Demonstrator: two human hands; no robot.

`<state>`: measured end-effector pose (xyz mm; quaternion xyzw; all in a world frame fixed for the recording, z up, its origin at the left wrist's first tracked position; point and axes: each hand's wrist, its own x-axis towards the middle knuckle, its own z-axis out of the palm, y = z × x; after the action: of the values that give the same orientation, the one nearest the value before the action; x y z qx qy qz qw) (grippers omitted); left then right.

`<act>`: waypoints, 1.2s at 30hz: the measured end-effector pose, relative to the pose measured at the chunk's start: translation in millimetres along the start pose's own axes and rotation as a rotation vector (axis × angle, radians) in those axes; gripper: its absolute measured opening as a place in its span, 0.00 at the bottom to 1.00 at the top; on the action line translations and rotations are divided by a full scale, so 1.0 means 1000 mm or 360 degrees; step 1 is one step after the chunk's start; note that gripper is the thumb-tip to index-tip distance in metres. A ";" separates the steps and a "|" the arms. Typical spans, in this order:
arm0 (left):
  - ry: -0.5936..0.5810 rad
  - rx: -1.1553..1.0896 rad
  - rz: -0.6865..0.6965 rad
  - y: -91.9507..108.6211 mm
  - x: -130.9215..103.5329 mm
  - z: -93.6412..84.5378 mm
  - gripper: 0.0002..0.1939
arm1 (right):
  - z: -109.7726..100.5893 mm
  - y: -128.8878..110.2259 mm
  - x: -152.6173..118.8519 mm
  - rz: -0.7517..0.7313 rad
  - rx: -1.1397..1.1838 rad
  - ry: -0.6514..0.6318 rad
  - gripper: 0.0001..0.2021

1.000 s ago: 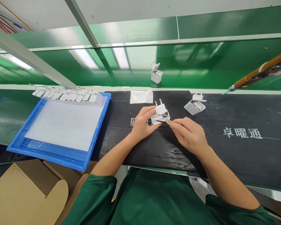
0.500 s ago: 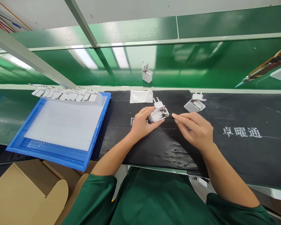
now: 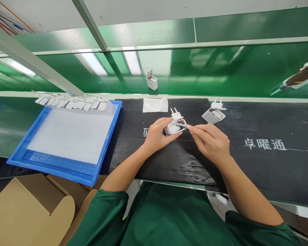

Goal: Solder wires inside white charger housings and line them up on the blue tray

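A white plug-in charger point(image 3: 176, 128) sits in my left hand point(image 3: 157, 135), closed round its case above the black mat. Its two-pin plug end is tipped up, and thin wires and small parts show in the opening. My right hand point(image 3: 212, 140) pinches thin dark tweezers point(image 3: 182, 126), whose tips reach into the open case; what they touch is too small to tell. Another opened charger point(image 3: 213, 115) stands on the mat beyond my right hand. Past my left hand lies a white sheet point(image 3: 155, 105).
A blue tray point(image 3: 106, 136) on the left holds a row of several white chargers point(image 3: 74, 103). Below it is an open cardboard box point(image 3: 28, 208). One charger point(image 3: 152, 83) stands on the glossy green surface point(image 3: 195, 75). A pointed brown object point(image 3: 297, 77) juts in at right.
The tweezers have moved further into the charger, which shifted slightly right. On the green surface the lone charger moved left. The pointed object at right drew back rightward.
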<state>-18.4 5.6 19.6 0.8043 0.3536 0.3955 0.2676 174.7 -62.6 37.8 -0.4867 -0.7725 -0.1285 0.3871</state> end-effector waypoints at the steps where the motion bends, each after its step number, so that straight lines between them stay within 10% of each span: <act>1: -0.0016 0.0006 -0.0003 0.000 0.000 0.000 0.17 | 0.000 0.000 0.000 -0.0006 0.0013 -0.0011 0.17; 16: -0.0114 0.0018 0.0029 -0.010 0.005 -0.004 0.18 | -0.015 0.020 0.004 0.0175 0.0337 -0.0369 0.10; 21: -0.0159 0.0054 -0.0263 -0.023 0.012 -0.019 0.22 | -0.010 0.032 0.000 0.0425 0.0372 -0.0328 0.08; 25: -0.0239 0.0183 -0.0570 -0.043 0.014 -0.048 0.22 | 0.014 0.037 -0.009 0.0364 0.0317 -0.0755 0.10; 29: -0.0247 0.0083 -0.0727 -0.062 0.008 -0.068 0.18 | 0.047 0.035 0.011 0.0361 0.0305 -0.0696 0.14; 36: -0.0255 -0.0133 -0.0853 -0.075 0.005 -0.069 0.14 | 0.167 0.016 0.163 0.0756 0.0442 -0.1002 0.30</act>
<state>-99.9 65.6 5.5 0.6990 0.5148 0.2601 0.4227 72.5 147.4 41.2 -0.6099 -0.7295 0.2248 0.2129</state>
